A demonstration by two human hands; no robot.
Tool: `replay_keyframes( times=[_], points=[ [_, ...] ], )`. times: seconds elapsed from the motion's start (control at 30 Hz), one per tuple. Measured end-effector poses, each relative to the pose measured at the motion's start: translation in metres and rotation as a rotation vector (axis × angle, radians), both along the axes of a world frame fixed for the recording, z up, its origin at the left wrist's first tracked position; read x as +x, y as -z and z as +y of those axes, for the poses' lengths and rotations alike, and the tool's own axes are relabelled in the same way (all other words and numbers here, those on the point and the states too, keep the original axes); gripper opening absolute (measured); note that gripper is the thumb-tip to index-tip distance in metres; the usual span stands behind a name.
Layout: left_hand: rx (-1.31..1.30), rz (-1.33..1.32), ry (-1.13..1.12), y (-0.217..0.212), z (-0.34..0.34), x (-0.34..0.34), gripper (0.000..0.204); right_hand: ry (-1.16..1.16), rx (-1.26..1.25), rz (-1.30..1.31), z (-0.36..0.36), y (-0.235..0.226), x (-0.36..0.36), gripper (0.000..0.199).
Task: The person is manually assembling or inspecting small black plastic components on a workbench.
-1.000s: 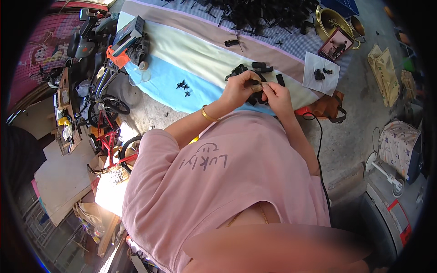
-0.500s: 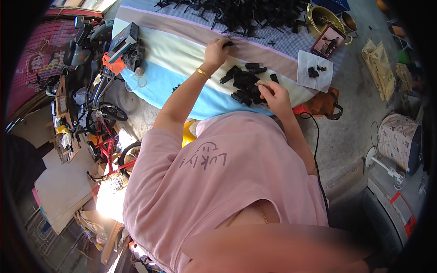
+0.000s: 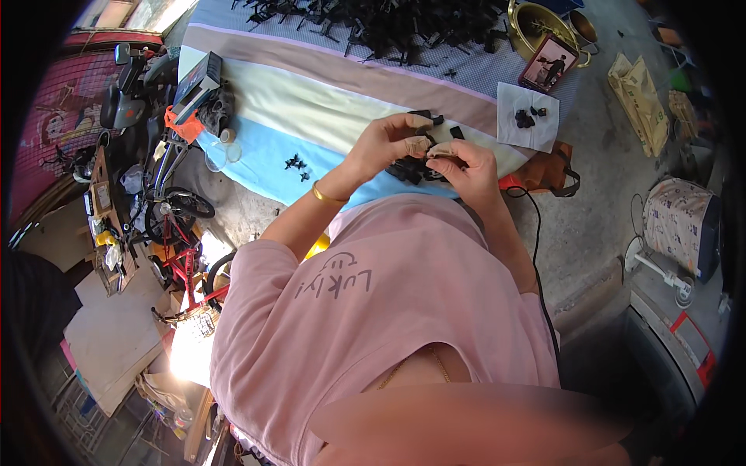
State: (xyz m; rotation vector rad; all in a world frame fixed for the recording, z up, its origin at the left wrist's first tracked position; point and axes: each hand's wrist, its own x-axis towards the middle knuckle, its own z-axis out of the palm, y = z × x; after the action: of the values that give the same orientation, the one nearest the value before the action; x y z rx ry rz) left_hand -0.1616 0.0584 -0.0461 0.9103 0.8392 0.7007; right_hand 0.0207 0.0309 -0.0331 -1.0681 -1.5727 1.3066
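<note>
My left hand and my right hand meet above a small pile of black plastic pieces. The left thumb and fingers are closed in a pinch on a small black plastic piece, mostly hidden by the fingertips. My right thumb and forefinger are pinched together right beside it; what they hold, if anything, is hidden. Beige coverings wrap some fingertips. Both hands hide part of the pile, and more black pieces show past the left fingers.
A large heap of black pieces lies at the far side of the striped cloth. White paper with a few dark bits, a framed picture and a brass pot stand at right. Small black parts and a box sit left.
My left hand has come back from near the far heap, toward me and right, to meet the right hand. The right hand has barely shifted. The whole view has moved slightly.
</note>
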Motion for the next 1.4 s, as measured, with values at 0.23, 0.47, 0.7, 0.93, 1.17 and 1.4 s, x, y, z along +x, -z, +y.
replay_keyframes(
  times=[0.23,0.47,0.7,0.93,1.17,1.4],
  points=[
    [0.134,-0.112,0.02,-0.02,-0.022,0.008,0.052,0.096,-0.323,0.044,0.006,0.013,0.003,0.019],
    [0.227,0.174,-0.029,-0.021,-0.024,0.013,0.045,0.051,-0.402,0.136,0.005,0.018,-0.001,0.015],
    [0.213,0.078,-0.174,-0.017,-0.017,0.011,0.034,0.225,-0.351,0.273,0.003,0.006,-0.006,0.015],
    [0.245,0.141,-0.186,-0.017,-0.023,0.011,0.032,0.09,-0.446,0.228,0.0,0.001,-0.01,0.015],
    [0.493,0.287,-0.278,-0.018,-0.028,0.015,0.022,0.128,-0.422,0.178,-0.004,-0.001,-0.018,0.016],
    [0.772,0.56,-0.235,-0.016,-0.023,0.015,0.03,0.075,-0.591,0.258,0.0,0.017,-0.007,0.015]
  ],
)
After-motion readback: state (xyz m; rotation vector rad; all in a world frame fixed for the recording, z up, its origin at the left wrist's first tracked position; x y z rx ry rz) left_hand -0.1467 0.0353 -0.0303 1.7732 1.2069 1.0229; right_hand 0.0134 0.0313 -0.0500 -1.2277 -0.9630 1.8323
